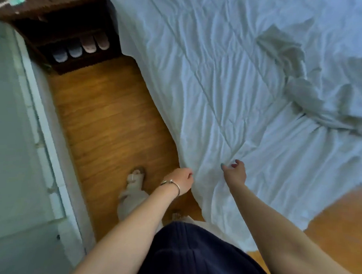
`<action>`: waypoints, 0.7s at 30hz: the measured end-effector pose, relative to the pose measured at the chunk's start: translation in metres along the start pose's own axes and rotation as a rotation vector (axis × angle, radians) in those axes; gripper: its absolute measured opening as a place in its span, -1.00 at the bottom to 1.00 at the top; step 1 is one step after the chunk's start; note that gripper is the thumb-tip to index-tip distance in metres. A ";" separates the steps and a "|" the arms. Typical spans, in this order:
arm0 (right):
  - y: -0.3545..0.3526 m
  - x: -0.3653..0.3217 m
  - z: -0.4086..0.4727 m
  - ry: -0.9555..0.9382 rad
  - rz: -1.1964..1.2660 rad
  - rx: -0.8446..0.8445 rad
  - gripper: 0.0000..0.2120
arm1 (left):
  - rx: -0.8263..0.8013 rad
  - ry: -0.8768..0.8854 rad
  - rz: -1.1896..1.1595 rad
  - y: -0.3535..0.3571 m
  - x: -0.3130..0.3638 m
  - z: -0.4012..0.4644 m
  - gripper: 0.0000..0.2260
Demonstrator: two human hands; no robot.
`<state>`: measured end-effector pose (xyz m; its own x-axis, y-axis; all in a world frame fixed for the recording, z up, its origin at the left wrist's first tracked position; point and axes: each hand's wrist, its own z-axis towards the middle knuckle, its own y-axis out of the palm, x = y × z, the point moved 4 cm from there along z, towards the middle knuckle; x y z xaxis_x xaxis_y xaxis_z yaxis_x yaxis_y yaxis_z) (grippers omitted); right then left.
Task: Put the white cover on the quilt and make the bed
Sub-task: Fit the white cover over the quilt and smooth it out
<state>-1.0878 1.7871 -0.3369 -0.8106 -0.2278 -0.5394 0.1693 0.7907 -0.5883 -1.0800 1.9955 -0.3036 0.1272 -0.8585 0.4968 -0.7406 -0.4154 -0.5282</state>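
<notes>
A white quilt (219,80) with stitched lines lies spread over the bed, its corner hanging down to the floor near me. A bunched, greyer white cloth, likely the cover (300,96), lies crumpled on the quilt at the right. My left hand (181,181), with a bracelet on the wrist, grips the quilt's hanging edge, fingers curled into the fabric. My right hand (235,172) pinches a fold of the quilt just to the right of it.
A wooden floor (106,122) runs along the bed's left side. A dark wooden shelf (63,20) with two pairs of slippers (80,46) stands at the far end. A pale wall and door frame (22,131) close the left. My sandalled foot (133,184) stands on the floor.
</notes>
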 end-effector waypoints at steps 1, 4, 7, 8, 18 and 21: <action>0.005 -0.004 0.003 0.042 0.017 -0.003 -0.39 | -0.035 0.035 0.047 -0.009 0.001 0.013 -0.72; 0.015 -0.013 0.005 0.140 0.060 -0.042 -0.42 | -0.174 0.170 0.262 -0.048 0.014 0.048 -0.72; 0.013 -0.027 -0.002 0.212 0.068 -0.023 -0.39 | -0.208 0.294 0.446 -0.098 0.037 0.075 -0.71; 0.013 -0.033 -0.005 0.229 0.077 -0.012 -0.37 | -0.213 0.328 0.498 -0.114 0.046 0.083 -0.71; 0.002 -0.085 0.011 0.254 0.128 0.172 -0.43 | -0.381 0.510 0.767 -0.144 0.111 0.161 -0.73; -0.012 -0.094 0.046 0.209 0.104 0.255 -0.45 | -0.375 0.550 0.763 -0.141 0.143 0.189 -0.72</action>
<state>-0.9879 1.7729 -0.3071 -0.8745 -0.0113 -0.4849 0.3704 0.6299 -0.6826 -0.8328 1.8746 -0.2877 -0.7182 -0.5582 0.4155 -0.6688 0.3886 -0.6338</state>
